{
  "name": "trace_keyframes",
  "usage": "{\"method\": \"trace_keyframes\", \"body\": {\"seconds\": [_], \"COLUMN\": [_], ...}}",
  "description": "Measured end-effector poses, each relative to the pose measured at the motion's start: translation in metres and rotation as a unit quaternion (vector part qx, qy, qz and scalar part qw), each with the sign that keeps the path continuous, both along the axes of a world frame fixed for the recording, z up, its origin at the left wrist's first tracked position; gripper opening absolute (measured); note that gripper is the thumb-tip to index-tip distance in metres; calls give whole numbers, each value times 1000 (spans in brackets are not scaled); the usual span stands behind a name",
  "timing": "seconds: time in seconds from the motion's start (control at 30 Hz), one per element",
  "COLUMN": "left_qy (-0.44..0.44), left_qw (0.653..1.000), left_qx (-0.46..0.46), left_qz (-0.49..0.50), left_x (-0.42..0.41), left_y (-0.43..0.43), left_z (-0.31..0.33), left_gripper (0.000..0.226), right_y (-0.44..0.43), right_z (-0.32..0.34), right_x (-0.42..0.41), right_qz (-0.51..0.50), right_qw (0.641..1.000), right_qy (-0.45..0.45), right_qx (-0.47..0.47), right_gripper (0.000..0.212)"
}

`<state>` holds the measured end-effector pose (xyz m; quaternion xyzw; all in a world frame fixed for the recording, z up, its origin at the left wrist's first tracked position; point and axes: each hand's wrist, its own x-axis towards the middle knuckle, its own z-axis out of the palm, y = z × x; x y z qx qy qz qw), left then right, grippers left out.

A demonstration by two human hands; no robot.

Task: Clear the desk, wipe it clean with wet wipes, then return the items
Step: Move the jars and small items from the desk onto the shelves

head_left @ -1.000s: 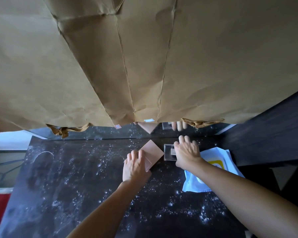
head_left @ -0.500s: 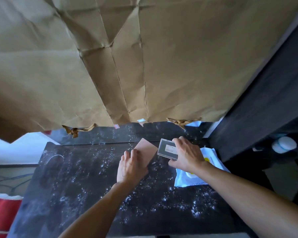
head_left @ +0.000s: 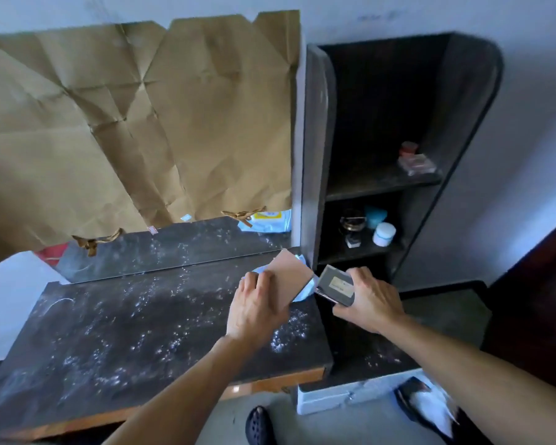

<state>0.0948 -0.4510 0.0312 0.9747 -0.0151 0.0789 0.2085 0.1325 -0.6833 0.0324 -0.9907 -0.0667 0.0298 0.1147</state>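
Slippage is your main risk: your left hand (head_left: 254, 311) pinches a pink card (head_left: 291, 277) by its lower part at the right end of the counter (head_left: 126, 322), and your right hand (head_left: 368, 300) grips a small grey case (head_left: 336, 285) already out past the counter edge, so a loose hold drops it to the floor. White dust specks the counter. A wipes pack (head_left: 302, 292) lies under the card, and the dark shelf unit (head_left: 382, 181) stands close on your right.

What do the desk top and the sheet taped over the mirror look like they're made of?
Desk top: dark, matte wood or laminate, judging by the orange-brown front edge; dusted with white specks. Sheet: brown kraft-type paper, matte, heavily creased and torn along the bottom.
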Motion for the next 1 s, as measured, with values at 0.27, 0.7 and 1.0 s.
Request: {"method": "trace_keyframes", "body": {"seconds": [0.27, 0.7, 1.0], "left_qy": [-74, -29, -36], "left_qw": [993, 994, 982], "left_qx": [-28, 105, 178], "left_qz": [-86, -26, -40], "left_x": [26, 170, 193], "left_y": [-110, -173, -174], "left_z": [80, 130, 120], "left_gripper": [60, 62, 69], "right_y": [-104, -164, -128], "right_z": [45, 100, 125], "right_x": [-34, 36, 131], "right_qz": [-103, -152, -122], "right_qw": [993, 979, 976], "right_qy": [-40, -109, -136], "right_qx": [31, 85, 114], "right_gripper": [70, 65, 75]}}
